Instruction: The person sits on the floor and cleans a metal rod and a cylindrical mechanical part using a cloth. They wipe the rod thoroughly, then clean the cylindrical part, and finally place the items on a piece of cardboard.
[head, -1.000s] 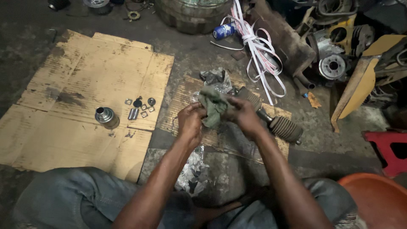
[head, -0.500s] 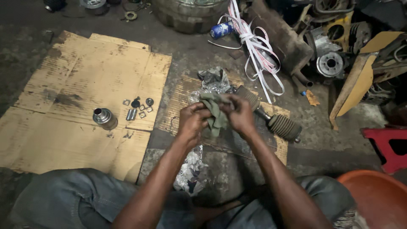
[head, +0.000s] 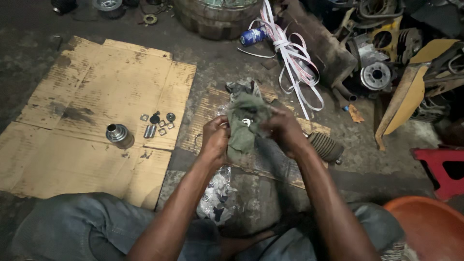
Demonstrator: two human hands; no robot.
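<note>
My left hand (head: 215,140) and my right hand (head: 285,129) both grip a dirty green rag (head: 244,123), held up between them over a small piece of cardboard. A small shiny metal part (head: 246,122) shows in the middle of the rag. Behind my right hand lies a shaft with a ribbed black rubber boot (head: 325,146), partly hidden by my wrist. My knees in blue jeans are at the bottom of the view.
A large flattened cardboard sheet (head: 96,92) lies to the left, with a metal cylinder (head: 119,134) and several small nuts and parts (head: 158,124) on it. Crumpled foil (head: 217,193) lies by my legs. White strapping (head: 290,53), engine scrap, a red stool (head: 442,169) and an orange basin (head: 425,227) are on the right.
The rag has been spread wider and hangs lower between my hands, and the small metal part now shows in it. My right hand moved slightly right.
</note>
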